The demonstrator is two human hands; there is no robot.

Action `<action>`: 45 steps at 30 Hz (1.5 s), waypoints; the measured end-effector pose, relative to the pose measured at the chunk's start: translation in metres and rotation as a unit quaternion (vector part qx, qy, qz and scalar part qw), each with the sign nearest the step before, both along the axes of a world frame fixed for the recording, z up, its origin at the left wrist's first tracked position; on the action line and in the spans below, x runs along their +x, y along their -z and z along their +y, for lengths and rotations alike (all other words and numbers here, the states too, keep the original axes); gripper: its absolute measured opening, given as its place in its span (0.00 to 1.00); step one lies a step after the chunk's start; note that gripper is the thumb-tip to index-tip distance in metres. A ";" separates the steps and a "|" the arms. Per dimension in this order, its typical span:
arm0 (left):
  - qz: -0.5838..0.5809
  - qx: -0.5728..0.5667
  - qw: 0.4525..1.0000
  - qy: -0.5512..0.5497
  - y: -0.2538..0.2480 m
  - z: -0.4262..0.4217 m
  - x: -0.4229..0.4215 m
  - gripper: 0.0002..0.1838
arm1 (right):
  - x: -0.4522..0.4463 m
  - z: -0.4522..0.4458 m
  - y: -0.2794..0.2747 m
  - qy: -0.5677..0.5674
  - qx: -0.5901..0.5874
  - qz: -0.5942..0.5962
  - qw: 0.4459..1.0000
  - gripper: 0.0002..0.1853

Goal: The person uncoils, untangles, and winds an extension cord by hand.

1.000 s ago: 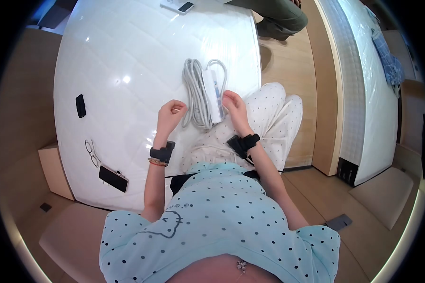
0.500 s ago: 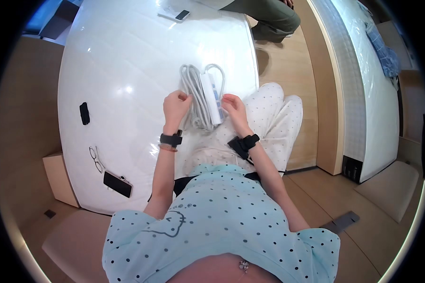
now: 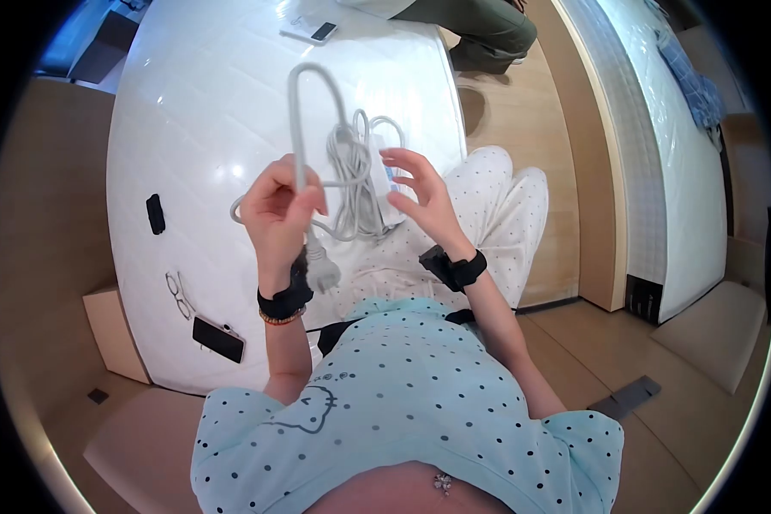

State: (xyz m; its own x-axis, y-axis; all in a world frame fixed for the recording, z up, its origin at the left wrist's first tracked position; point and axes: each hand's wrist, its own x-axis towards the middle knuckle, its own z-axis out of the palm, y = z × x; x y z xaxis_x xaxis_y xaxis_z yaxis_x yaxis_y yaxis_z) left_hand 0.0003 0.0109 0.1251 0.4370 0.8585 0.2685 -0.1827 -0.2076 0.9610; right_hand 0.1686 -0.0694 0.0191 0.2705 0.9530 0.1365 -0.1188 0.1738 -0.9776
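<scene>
The left hand (image 3: 278, 206) has its fingers closed on the cable (image 3: 295, 111), plug (image 3: 323, 271) dangling; the right hand (image 3: 424, 193), fingers spread, apparently empty, is beside the power strip (image 3: 392, 208) on the mattress (image 3: 201, 128). Pulled across itself, the cable could knot.

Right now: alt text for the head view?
The left hand holds a raised loop of pale grey cable, its plug hanging below; the open right hand is at a white power strip. Glasses and a dark phone lie on the plastic-covered mattress.
</scene>
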 end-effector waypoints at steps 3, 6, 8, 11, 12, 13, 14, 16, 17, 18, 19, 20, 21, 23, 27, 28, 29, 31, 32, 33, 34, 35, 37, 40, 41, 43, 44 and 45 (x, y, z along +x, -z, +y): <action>0.007 0.048 0.992 0.118 -0.002 -0.005 0.014 0.05 | -0.006 0.003 -0.015 0.005 0.038 -0.015 0.999 0.27; 0.042 0.091 0.976 0.194 0.002 -0.016 0.043 0.06 | 0.008 0.002 -0.009 -0.043 0.024 0.075 0.996 0.24; 0.075 0.058 0.973 0.212 0.000 -0.022 0.043 0.06 | 0.015 0.001 0.005 0.010 -0.014 0.098 0.995 0.21; 0.065 0.058 0.976 0.199 0.010 -0.026 0.042 0.05 | 0.027 -0.015 0.029 0.134 -0.066 0.073 0.986 0.18; 0.038 0.024 0.982 0.185 0.009 -0.027 0.041 0.05 | 0.028 -0.018 0.028 0.181 -0.081 0.055 0.979 0.17; 0.012 -0.010 0.985 0.171 0.007 -0.030 0.038 0.05 | 0.028 -0.021 0.025 0.227 -0.078 -0.021 0.971 0.18; -0.014 -0.044 0.987 0.157 0.006 -0.031 0.037 0.06 | 0.028 -0.024 0.021 0.271 -0.073 -0.096 0.955 0.18; -0.045 -0.048 0.982 0.178 0.003 -0.029 0.034 0.05 | 0.029 -0.023 0.006 0.275 -0.062 -0.190 0.940 0.19; -0.052 -0.051 0.979 0.188 -0.001 -0.028 0.033 0.05 | 0.030 -0.021 -0.003 0.236 -0.055 -0.210 0.947 0.20; -0.058 -0.053 0.977 0.198 -0.004 -0.027 0.034 0.05 | 0.031 -0.019 -0.006 0.196 -0.048 -0.228 0.952 0.21; -0.058 -0.044 0.978 0.195 -0.005 -0.027 0.036 0.05 | 0.032 -0.018 0.000 0.103 -0.046 -0.227 0.967 0.19; -0.057 -0.035 0.979 0.192 -0.005 -0.025 0.039 0.04 | 0.034 -0.016 0.006 0.017 -0.084 -0.147 0.985 0.17; -0.056 -0.026 0.980 0.188 -0.006 -0.023 0.041 0.04 | 0.036 -0.012 0.010 -0.070 -0.121 -0.064 0.988 0.16; 0.007 -0.062 0.991 0.121 -0.007 -0.020 0.041 0.04 | 0.033 -0.010 0.015 -0.118 -0.125 0.065 0.983 0.10; 0.120 -0.057 0.991 0.018 0.009 -0.002 0.025 0.03 | 0.063 -0.025 -0.014 0.066 -0.114 0.042 0.990 0.10; 0.146 -0.078 0.986 -0.001 0.011 0.000 0.026 0.03 | 0.084 -0.034 -0.021 0.139 -0.070 0.042 0.987 0.10; 0.186 -0.117 0.975 0.014 0.022 0.007 0.016 0.08 | 0.099 -0.041 -0.033 0.187 -0.041 0.053 0.980 0.10; 0.241 -0.121 0.963 0.017 0.040 0.008 0.009 0.13 | 0.131 -0.060 -0.056 0.302 -0.003 -0.004 0.953 0.11; 0.268 -0.121 0.956 0.018 0.049 0.008 0.006 0.15 | 0.142 -0.068 -0.073 0.335 0.045 -0.010 0.941 0.11; 0.304 -0.086 0.948 0.032 0.059 0.010 0.001 0.18 | 0.151 -0.077 -0.088 0.366 0.092 -0.017 0.926 0.11; 0.337 -0.066 0.939 0.016 0.074 0.010 0.000 0.20 | 0.162 -0.090 -0.098 0.398 0.113 -0.018 0.910 0.11; 0.369 -0.048 0.928 -0.001 0.092 0.012 -0.001 0.23 | 0.170 -0.101 -0.105 0.429 0.133 -0.019 0.893 0.11; 0.456 -0.003 0.890 -0.030 0.135 0.015 0.002 0.31 | 0.178 -0.116 -0.118 0.439 0.191 -0.031 0.877 0.11; 0.541 -0.062 0.839 0.009 0.184 0.017 0.022 0.33 | 0.172 -0.118 -0.131 0.452 0.235 -0.095 0.855 0.13; 0.537 -0.054 0.841 -0.035 0.192 0.013 0.026 0.32 | 0.170 -0.117 -0.133 0.457 0.244 -0.123 0.846 0.13; 0.526 -0.033 0.841 -0.121 0.201 0.010 0.037 0.30 | 0.172 -0.117 -0.130 0.493 0.245 -0.111 0.827 0.14; 0.475 -0.101 0.871 -0.073 0.212 0.016 0.032 0.29 | 0.172 -0.118 -0.129 0.511 0.244 -0.104 0.818 0.14; 0.420 -0.169 0.891 -0.025 0.226 0.027 0.022 0.27 | 0.174 -0.120 -0.128 0.509 0.243 -0.110 0.819 0.14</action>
